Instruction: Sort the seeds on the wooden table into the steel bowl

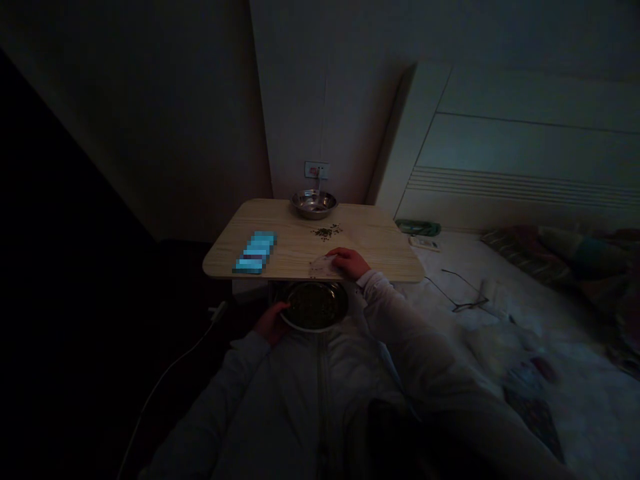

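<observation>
Below the front edge of a small wooden table (280,227), my left hand (273,322) is closed on the left rim of a round metal bowl (313,328). Dark contents lie in that bowl, too dim to name. My right hand (351,264) is on the tabletop near the front edge, fingers closed on a thin, pale, crumpled piece that looks like tissue or plastic film (323,265). A few dark specks lie at its left side. Farther back is a scattered patch of small dark bits (327,232), with a second shiny metal bowl (314,205) behind it.
A lit phone (256,252), its screen blurred, lies at the table's left. To the right is a bed (450,280) with eyeglasses (470,305), a green packet (419,228) and rumpled bedding. A white cable (170,370) hangs at the left. A socket (317,170) is on the wall behind.
</observation>
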The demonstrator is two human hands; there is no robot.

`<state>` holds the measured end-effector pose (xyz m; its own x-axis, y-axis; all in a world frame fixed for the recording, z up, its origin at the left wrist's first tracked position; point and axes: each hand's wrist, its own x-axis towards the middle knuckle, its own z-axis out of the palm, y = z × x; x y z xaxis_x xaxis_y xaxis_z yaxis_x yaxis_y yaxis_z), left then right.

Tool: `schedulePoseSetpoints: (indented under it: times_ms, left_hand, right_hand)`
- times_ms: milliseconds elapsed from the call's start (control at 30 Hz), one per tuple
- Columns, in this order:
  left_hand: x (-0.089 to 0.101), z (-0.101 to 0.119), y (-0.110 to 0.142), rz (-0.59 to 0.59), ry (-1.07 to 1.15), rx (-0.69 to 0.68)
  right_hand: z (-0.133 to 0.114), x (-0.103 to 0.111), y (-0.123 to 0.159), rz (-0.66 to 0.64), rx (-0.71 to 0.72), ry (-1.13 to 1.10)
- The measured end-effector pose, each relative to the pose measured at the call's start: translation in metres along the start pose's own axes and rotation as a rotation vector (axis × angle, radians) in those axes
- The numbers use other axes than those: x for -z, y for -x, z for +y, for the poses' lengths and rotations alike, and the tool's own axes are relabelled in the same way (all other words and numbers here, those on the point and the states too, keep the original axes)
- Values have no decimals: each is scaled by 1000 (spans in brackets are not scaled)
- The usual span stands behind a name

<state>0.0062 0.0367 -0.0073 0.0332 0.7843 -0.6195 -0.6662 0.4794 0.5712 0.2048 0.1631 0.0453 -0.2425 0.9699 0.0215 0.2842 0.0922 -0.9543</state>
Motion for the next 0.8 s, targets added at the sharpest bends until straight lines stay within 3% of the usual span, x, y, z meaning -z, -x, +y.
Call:
schedulePoseSetpoints:
  times_ms: [333,600,800]
  left_hand:
    - [-1,0,0,27,-14,3]
    - [1,0,-2,39,-25,-32]
    - [-3,1,5,48,-24,-19]
  right_hand:
    - [5,1,-2,-10,28,-51]
    - [4,22,-1,182,28,-100]
    - [7,27,5,218,40,-39]
